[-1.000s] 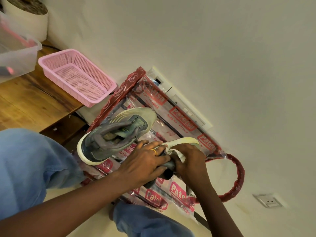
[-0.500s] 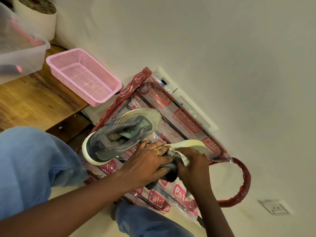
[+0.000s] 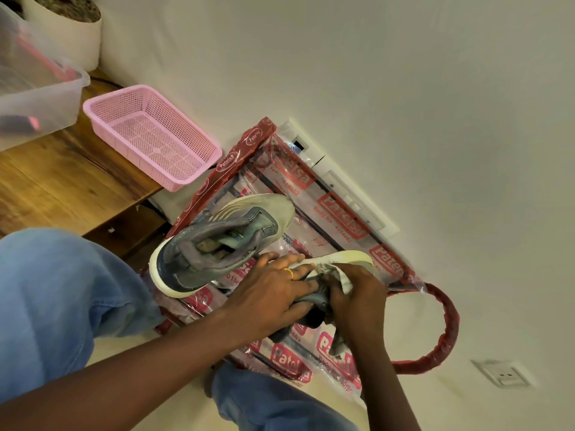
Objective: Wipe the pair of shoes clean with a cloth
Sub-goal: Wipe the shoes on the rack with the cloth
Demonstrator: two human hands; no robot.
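Observation:
Two grey-blue sneakers with pale soles lie on a clear plastic bag printed with red logos. One shoe rests free on the bag, opening upward. The second shoe lies on its side, sole edge facing the wall, mostly covered by my hands. My left hand, with a gold ring, grips this shoe's upper. My right hand presses a crumpled whitish cloth against the shoe beside the sole. A loose end of the cloth hangs below my right wrist.
A pink mesh basket sits on a wooden shelf at the left, beside a clear plastic tub and a white pot. My jeans-clad knees flank the bag. A white power strip lies along the wall; a wall socket is at the right.
My hands stay on the second shoe; the right hand with the cloth has shifted slightly along the sole. The view has drifted a little, and the free shoe has not moved.

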